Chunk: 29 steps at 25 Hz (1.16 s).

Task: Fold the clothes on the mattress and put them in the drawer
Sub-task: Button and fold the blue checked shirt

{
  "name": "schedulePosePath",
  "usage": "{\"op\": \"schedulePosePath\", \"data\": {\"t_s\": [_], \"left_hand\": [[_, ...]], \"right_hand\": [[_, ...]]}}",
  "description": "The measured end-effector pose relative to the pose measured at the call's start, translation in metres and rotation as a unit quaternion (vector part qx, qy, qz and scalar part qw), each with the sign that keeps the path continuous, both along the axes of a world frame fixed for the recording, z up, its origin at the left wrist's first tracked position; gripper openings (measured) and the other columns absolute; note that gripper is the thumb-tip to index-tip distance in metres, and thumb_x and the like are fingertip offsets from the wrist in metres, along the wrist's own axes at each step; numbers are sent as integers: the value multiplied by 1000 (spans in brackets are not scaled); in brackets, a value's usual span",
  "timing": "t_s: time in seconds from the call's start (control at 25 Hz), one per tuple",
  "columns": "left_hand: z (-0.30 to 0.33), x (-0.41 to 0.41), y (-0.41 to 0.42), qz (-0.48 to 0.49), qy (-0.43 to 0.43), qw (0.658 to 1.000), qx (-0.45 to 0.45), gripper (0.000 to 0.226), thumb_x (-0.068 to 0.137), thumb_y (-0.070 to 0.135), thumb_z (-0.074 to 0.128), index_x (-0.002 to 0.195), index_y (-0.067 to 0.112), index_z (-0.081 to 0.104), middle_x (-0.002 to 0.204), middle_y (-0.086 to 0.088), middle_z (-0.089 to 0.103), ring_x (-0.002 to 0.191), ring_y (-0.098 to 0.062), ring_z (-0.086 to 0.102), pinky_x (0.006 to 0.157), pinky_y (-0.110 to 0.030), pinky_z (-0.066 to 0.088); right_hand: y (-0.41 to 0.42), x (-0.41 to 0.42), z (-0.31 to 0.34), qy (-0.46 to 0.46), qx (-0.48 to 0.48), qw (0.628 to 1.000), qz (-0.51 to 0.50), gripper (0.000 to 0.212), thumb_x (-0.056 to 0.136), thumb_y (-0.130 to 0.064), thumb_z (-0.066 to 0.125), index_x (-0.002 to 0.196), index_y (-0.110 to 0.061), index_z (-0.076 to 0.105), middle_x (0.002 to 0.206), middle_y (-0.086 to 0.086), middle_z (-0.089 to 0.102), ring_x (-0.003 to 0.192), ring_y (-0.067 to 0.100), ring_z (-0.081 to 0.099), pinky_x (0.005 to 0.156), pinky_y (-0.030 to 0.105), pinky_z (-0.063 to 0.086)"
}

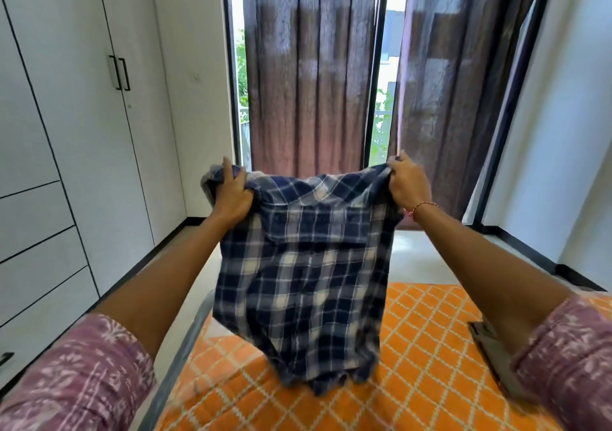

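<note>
A navy and white plaid shirt [301, 281] hangs in the air in front of me, its hem brushing the orange diamond-patterned mattress [424, 348]. My left hand [231, 195] grips the shirt's left shoulder and my right hand [409, 184] grips the right shoulder, both arms stretched forward. The collar sags between the hands. White drawers [36, 258] are stacked in the wardrobe at the left, all closed.
A white wardrobe with black handles [120, 73] lines the left wall. Brown curtains [311, 76] cover the window ahead. A grey folded garment [493, 351] lies on the mattress at the right, partly behind my sleeve. A strip of floor runs between mattress and wardrobe.
</note>
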State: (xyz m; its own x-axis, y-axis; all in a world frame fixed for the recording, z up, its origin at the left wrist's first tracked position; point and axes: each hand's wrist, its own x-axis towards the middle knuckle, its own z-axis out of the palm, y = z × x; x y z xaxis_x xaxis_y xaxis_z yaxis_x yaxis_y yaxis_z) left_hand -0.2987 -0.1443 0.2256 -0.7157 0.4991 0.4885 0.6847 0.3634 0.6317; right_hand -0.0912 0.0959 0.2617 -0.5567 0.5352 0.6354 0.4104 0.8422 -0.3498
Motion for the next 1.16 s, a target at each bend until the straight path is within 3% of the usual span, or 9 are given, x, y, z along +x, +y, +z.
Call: {"op": "schedulePosePath", "data": {"t_s": [0.12,0.24,0.4,0.52,0.68,0.88,1.0,1.08,1.16], "left_hand": [[13,8,-6,106,119,981,110,64,95,2,44,150,2,11,159,-15,-7,137,-40,26,112,-47,29],[7,5,-20,218,204,950,-90,59,95,19,51,146,1,26,157,-18,15,126,-44,40,107,-50,33],[-45,38,-30,236,-14,934,-269,33,96,22,39,116,5,60,123,-17,59,109,-35,58,96,-38,43],[-84,50,-40,190,-191,907,-322,36,97,23,41,123,4,56,122,-16,60,108,-32,61,96,-40,49],[-112,52,-29,-7,-512,859,11,26,101,13,36,112,-3,53,102,-20,62,103,-37,60,95,-51,49],[-137,20,30,-97,-623,751,195,48,103,33,27,107,6,67,118,-13,64,99,-32,64,76,-44,54],[-124,-23,73,-53,-601,751,268,52,102,36,25,105,4,67,119,-15,63,99,-33,62,81,-41,52],[-98,-52,94,-5,-527,798,291,47,101,37,31,109,5,64,120,-15,62,105,-33,60,90,-43,51],[-59,-76,105,22,-441,837,324,46,100,43,36,104,8,66,117,-17,64,108,-33,61,94,-48,50]], "right_hand": [[2,7,14,125,77,988,-36,43,95,3,38,136,-7,48,147,17,37,115,43,51,96,53,45],[9,18,8,73,126,983,-115,32,93,0,45,123,-2,54,123,25,53,107,44,54,90,53,48],[-6,36,-50,-123,4,980,-158,25,93,-5,46,109,4,63,111,29,62,102,46,60,83,49,50],[-21,34,-95,-96,-251,960,-81,28,94,-5,48,116,7,59,118,28,59,105,41,60,75,38,53],[-18,15,-117,170,-643,746,29,20,93,5,43,80,0,58,83,17,58,66,29,54,34,29,49],[6,-49,-153,201,-720,663,37,24,101,-10,33,114,-4,53,101,17,56,73,31,53,79,45,47],[30,-98,-147,236,-647,725,13,34,101,-9,31,124,2,54,111,18,57,95,30,56,84,38,48],[53,-123,-124,248,-530,810,30,36,98,-3,31,123,3,56,107,18,58,99,29,56,85,34,49],[72,-138,-83,286,-455,838,90,34,97,-2,33,115,-3,61,100,13,58,93,26,55,89,38,46]]}}
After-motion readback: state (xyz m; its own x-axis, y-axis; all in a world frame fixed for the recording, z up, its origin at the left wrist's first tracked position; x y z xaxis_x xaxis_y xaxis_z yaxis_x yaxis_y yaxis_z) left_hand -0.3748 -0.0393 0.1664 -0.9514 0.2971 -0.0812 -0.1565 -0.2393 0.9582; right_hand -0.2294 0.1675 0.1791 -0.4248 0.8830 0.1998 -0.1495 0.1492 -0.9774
